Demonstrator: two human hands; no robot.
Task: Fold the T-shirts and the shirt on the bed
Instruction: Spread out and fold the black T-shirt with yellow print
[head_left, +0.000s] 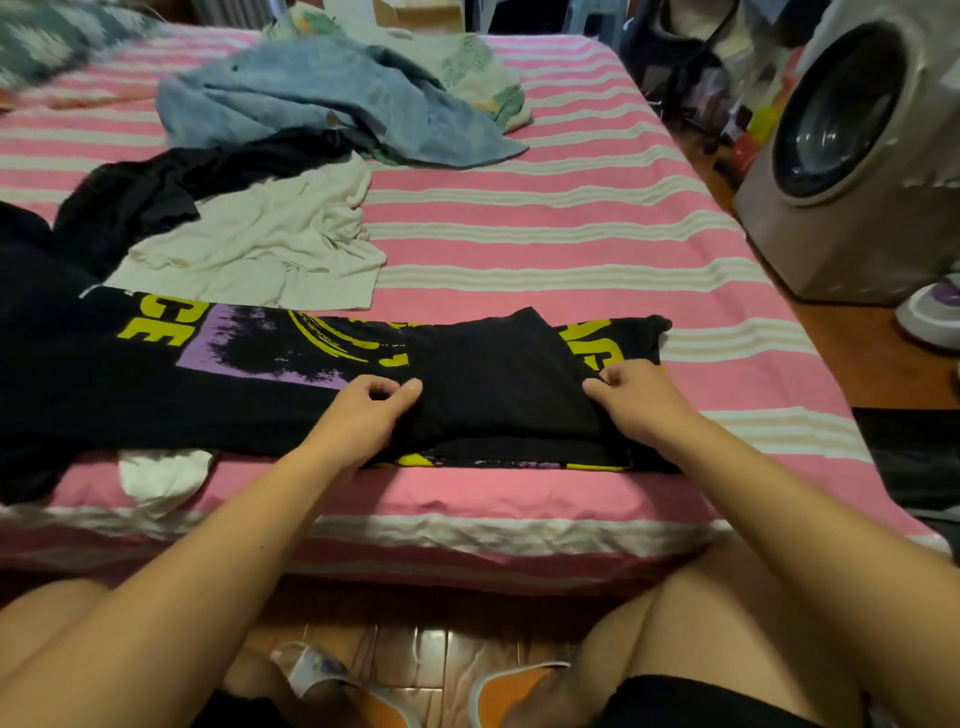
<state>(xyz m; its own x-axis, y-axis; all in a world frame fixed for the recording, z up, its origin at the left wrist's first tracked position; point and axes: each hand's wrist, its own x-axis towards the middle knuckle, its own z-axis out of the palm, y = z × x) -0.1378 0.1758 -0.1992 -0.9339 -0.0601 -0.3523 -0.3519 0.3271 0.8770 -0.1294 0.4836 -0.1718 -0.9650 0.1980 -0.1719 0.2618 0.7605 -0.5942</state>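
Note:
A black T-shirt (218, 395) with yellow and purple print lies flat across the near edge of the bed (519, 249). Its right part is folded over into a black flap (498, 384). My left hand (363, 410) pinches the flap's left edge and my right hand (631, 395) pinches its right edge. Behind it lie a crumpled cream T-shirt (270, 244), a black garment (171, 192), a blue denim shirt (322, 98) and a pale leaf-print garment (467, 67).
The pink-and-white striped sheet is bare on the bed's right half. A washing machine (852, 156) stands right of the bed, with a shoe (930, 317) on the wooden floor. A white cloth (161, 473) pokes out under the black T-shirt. My knees are below the bed edge.

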